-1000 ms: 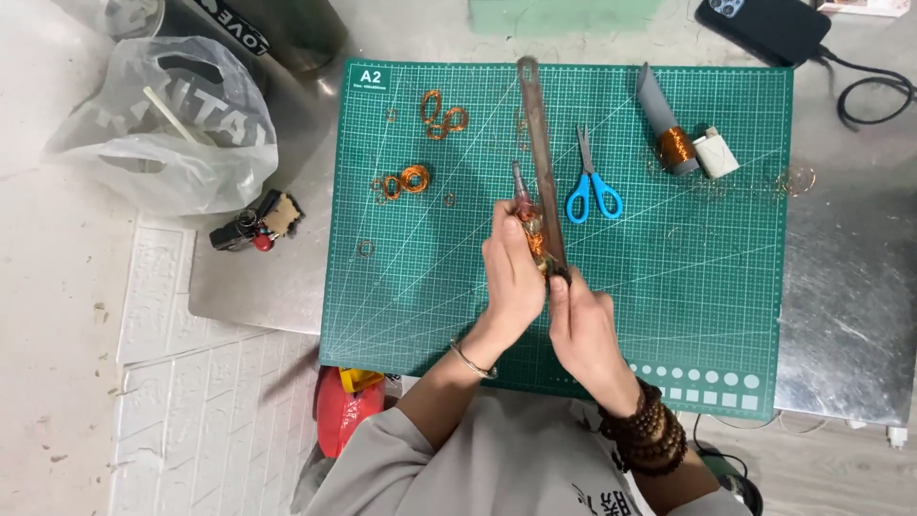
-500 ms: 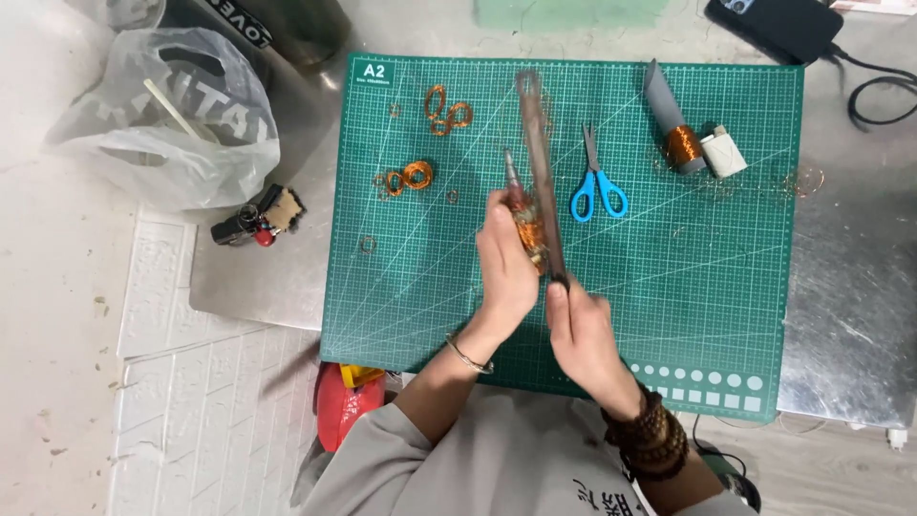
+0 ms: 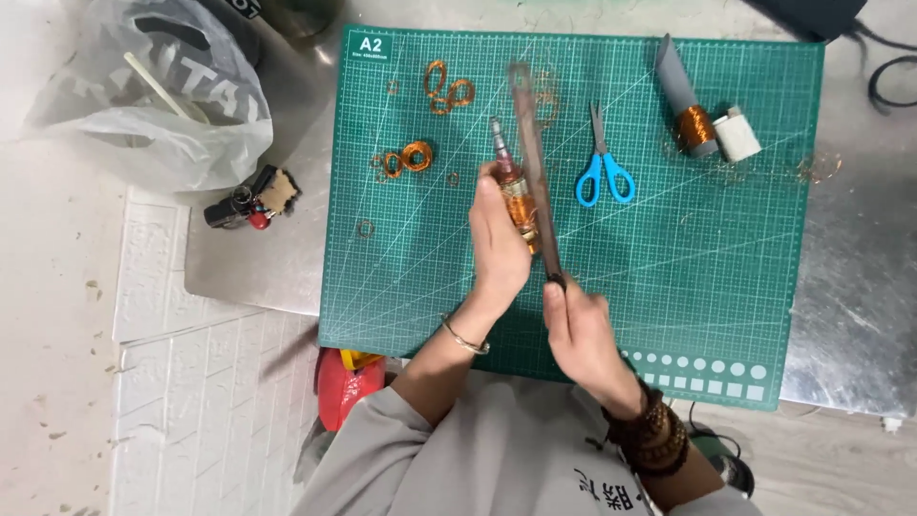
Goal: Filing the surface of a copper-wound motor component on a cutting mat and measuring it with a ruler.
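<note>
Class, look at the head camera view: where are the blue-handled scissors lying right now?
The blue-handled scissors lie on the green cutting mat, right of the long flat tool in the right hand, and left of the copper wire spool.

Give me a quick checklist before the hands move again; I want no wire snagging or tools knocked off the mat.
1. Left hand grips the copper-wound rod: ok.
2. Right hand holds the long flat bar at its near end: ok.
3. Bar lies alongside the rod's coil: ok; whether they touch: cannot tell.
4. Blue scissors lie shut, apart from both hands: ok.
5. Loose copper coils lie left of the rod, clear of the bar: ok.
6. Copper spool stands on the green cutting mat, away from the hands: ok.
</note>
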